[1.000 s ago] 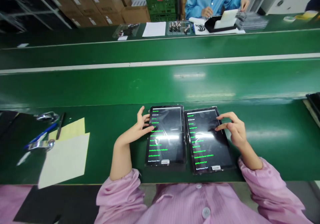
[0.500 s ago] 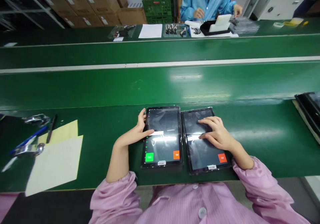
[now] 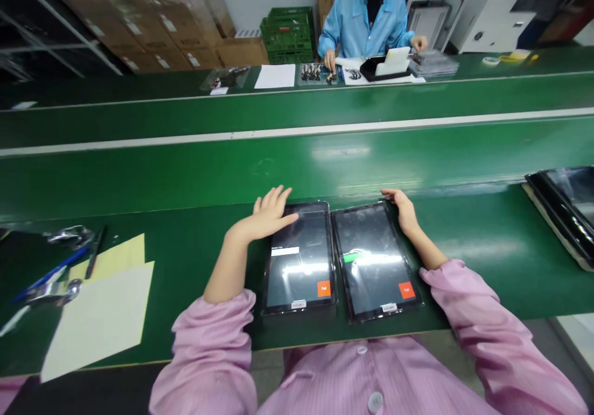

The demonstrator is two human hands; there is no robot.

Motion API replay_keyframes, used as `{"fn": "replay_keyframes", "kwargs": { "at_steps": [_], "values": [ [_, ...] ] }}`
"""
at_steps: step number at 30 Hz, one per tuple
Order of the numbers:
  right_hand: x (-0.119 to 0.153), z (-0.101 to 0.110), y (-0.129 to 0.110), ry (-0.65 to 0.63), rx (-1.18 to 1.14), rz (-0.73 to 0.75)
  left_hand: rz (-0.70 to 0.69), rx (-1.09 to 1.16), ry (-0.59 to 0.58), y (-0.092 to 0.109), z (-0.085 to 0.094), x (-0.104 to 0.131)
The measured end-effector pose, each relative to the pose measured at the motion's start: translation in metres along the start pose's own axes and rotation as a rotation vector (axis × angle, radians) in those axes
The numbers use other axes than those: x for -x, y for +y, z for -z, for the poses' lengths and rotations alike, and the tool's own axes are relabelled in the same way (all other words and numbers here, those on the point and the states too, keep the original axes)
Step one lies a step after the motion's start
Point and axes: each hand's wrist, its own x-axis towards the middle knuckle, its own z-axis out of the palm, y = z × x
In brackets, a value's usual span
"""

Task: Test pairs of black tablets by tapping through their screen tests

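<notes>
Two dark tablets lie side by side on the green bench. The left tablet (image 3: pixel 301 273) shows a white bar and an orange "Fail" square. On the right tablet (image 3: pixel 375 273) there is a green bar and another orange "Fail" square. My left hand (image 3: pixel 271 216) is spread over the upper left corner of the left tablet, thumb over the screen, holding nothing. My right hand (image 3: pixel 403 209) is at the upper right edge of the right tablet, fingers pointing left past its top corner; whether they grip the edge is unclear.
Paper sheets (image 3: pixel 104 322), a black pen (image 3: pixel 95 253) and a blue pen (image 3: pixel 51 273) lie at left. More dark tablets (image 3: pixel 566 208) are stacked at right. Across the bench, a person in a blue coat (image 3: pixel 364 22) works beside small parts (image 3: pixel 318 73).
My left hand moved up and opened wider; my right hand left the screen for the tablet's upper right edge. The left screen's green square vanished; a green bar appeared on the right. The view tilted up.
</notes>
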Motion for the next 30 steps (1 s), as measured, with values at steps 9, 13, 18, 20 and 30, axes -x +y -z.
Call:
{"fn": "replay_keyframes", "kwargs": {
  "at_steps": [9, 13, 18, 20, 30],
  "values": [
    [-0.001, 0.005, -0.005, -0.304, -0.003, 0.058, -0.238, -0.240, -0.350, 0.034, 0.011, -0.019],
    [-0.001, 0.006, -0.005, -0.334, -0.024, 0.044, -0.172, -0.400, -0.371, 0.041, 0.003, -0.004],
    [0.002, 0.011, -0.012, -0.377, 0.002, 0.073, -0.161, -0.331, -0.407, 0.048, 0.005, -0.002],
    [0.006, 0.013, -0.016, -0.394, 0.103, 0.133, -0.128, -0.326, -0.400, 0.053, 0.005, -0.001],
    [0.016, 0.022, -0.041, -0.353, 0.553, 0.387, -0.182, -0.656, -0.101, 0.079, -0.020, 0.036]
  ]
}}
